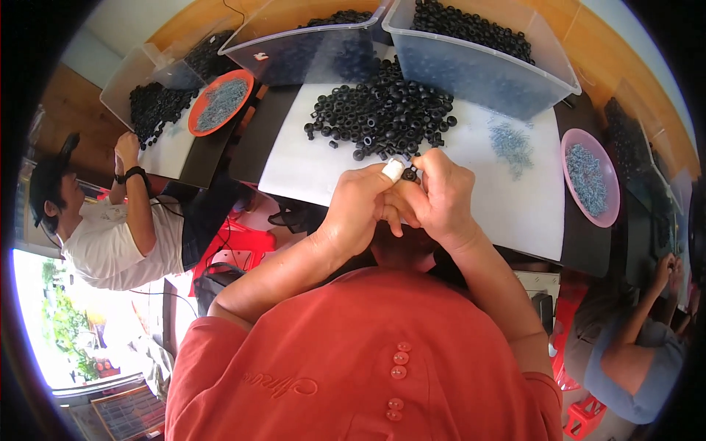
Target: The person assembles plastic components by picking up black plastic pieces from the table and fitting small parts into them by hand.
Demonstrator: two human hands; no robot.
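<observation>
My left hand and my right hand meet above the near part of the white work surface, fingers closed and pinching together. A white covering wraps the tip of my left thumb. Between the fingertips sits a small black round part, partly hidden by the fingers. Just beyond my hands spreads a heap of similar black round parts, some with hollow centres. Right of the heap lies a loose scatter of thin silvery-blue metal pieces, too small to identify.
Two clear plastic bins of black parts stand behind the heap. A pink bowl of metal pieces is at the right, an orange bowl at the left. One person sits left, another right.
</observation>
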